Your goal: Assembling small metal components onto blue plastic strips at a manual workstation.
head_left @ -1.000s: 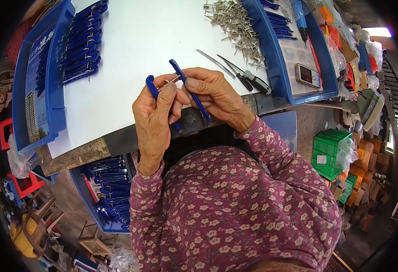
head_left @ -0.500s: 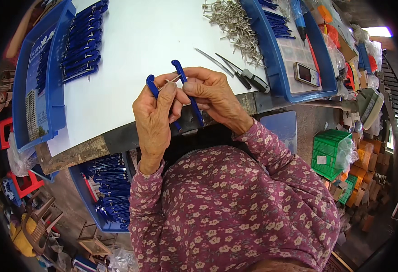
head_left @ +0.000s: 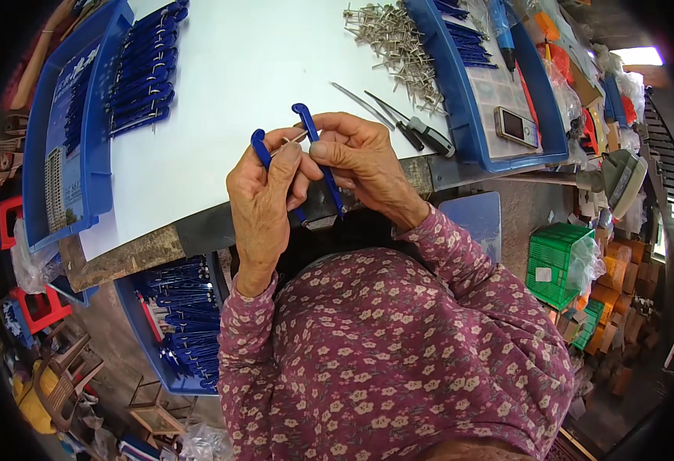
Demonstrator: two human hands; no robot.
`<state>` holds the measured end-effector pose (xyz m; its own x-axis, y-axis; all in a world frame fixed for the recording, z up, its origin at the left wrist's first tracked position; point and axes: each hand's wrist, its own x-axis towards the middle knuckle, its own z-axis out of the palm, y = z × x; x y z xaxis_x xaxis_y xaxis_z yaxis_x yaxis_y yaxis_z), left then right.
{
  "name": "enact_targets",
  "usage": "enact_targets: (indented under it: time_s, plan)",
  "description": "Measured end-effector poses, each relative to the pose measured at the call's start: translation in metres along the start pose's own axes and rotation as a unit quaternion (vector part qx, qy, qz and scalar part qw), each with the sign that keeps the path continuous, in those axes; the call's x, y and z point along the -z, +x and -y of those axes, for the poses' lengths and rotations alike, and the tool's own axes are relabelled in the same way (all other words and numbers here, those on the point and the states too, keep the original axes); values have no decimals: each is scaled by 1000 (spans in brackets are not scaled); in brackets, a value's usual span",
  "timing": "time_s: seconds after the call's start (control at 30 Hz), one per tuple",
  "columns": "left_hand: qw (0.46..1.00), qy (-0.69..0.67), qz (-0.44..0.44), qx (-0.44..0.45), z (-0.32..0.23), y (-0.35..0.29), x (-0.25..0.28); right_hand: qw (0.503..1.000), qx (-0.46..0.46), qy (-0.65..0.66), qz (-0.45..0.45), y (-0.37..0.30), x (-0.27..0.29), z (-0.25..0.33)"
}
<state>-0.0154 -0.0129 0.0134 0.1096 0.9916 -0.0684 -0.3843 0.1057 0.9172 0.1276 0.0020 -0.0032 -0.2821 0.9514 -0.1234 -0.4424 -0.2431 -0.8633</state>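
Above the table's near edge, my left hand (head_left: 258, 196) pinches a long blue hook-ended piece (head_left: 259, 147) between thumb and fingers. A second, similar blue hook-ended piece (head_left: 306, 121) is gripped in my right hand (head_left: 367, 157), its lower end pointing down toward my lap. Between the two pieces runs a thin metal pin (head_left: 298, 138); my fingers hide where it meets them. Both hands are close together, fingertips nearly touching.
Loose metal pins (head_left: 398, 50) lie in a heap at the back right, near a screwdriver (head_left: 430, 138). A blue tray (head_left: 471, 131) with a phone (head_left: 516, 127) stands right. Blue pieces (head_left: 145, 73) line up beside the left tray (head_left: 95, 165). Another blue bin (head_left: 139, 323) sits below the table.
Both hands keep nearly the same grip and place, with the two blue pieces still held side by side. The surroundings shift slightly in the view.
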Motion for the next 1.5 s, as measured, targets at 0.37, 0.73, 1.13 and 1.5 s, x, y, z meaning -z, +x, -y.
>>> enact_targets:
  time_s: [0.37, 0.73, 1.13, 1.5]
  plan:
    - [999, -42, 15, -6, 2, 0, -1, 996, 41, -69, -33, -4, -1, 3]
    - [994, -98, 43, 29, -18, 7, 1, 961, 152, -230, 7, 4, -5, 30]
    - [996, -82, 40, 26, -30, 11, -4, 868, 324, -365, 84, 18, -8, 51]
    - [995, 50, -2, -82, -31, 14, -9, 828, 358, -413, 125, 28, -13, 58]
